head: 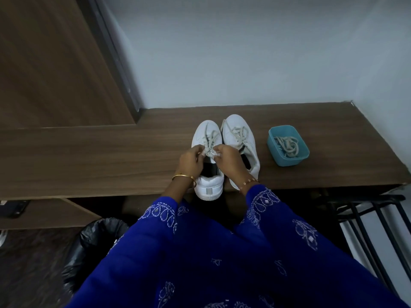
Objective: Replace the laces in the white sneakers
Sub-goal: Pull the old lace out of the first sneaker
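Hands (208, 160) hide left sneaker's (208, 172) lace (210, 138) knot; grip unclear.

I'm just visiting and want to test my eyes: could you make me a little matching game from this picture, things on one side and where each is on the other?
Things:
1. left sneaker
2. right sneaker
3. spare laces
4. black bin bag

Places:
A. inside the teal tub
B. under the wooden counter
C. untouched, nearer the tub
D. between both hands, lace being gripped

Pairs: 1-D, 2-C, 3-A, 4-B
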`<state>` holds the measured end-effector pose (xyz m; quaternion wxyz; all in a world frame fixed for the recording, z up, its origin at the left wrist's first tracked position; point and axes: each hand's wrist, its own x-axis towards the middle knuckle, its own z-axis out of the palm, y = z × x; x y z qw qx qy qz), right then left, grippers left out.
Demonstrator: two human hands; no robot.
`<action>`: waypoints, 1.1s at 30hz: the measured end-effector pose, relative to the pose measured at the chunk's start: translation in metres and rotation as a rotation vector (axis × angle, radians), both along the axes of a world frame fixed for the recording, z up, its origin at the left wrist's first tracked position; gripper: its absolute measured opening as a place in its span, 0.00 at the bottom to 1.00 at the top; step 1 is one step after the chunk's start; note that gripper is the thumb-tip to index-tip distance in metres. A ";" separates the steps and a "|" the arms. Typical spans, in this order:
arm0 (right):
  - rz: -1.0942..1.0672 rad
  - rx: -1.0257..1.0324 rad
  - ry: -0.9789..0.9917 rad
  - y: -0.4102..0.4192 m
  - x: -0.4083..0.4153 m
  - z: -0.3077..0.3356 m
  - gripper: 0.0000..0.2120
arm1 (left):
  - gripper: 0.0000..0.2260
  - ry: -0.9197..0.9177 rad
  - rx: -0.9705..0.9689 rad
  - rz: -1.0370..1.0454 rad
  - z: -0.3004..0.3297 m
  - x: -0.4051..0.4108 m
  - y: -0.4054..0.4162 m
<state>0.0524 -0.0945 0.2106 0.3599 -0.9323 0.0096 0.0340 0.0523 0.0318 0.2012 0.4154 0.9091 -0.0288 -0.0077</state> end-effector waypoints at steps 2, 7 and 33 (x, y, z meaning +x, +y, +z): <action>-0.031 0.031 0.010 0.001 0.000 -0.003 0.16 | 0.12 0.014 -0.010 -0.007 -0.003 0.000 -0.001; -0.040 -0.017 -0.051 -0.005 -0.007 -0.006 0.15 | 0.11 -0.003 0.007 0.030 -0.009 -0.007 0.000; 0.033 -0.013 -0.141 -0.005 -0.010 -0.005 0.09 | 0.07 -0.116 0.045 0.001 -0.006 -0.008 0.005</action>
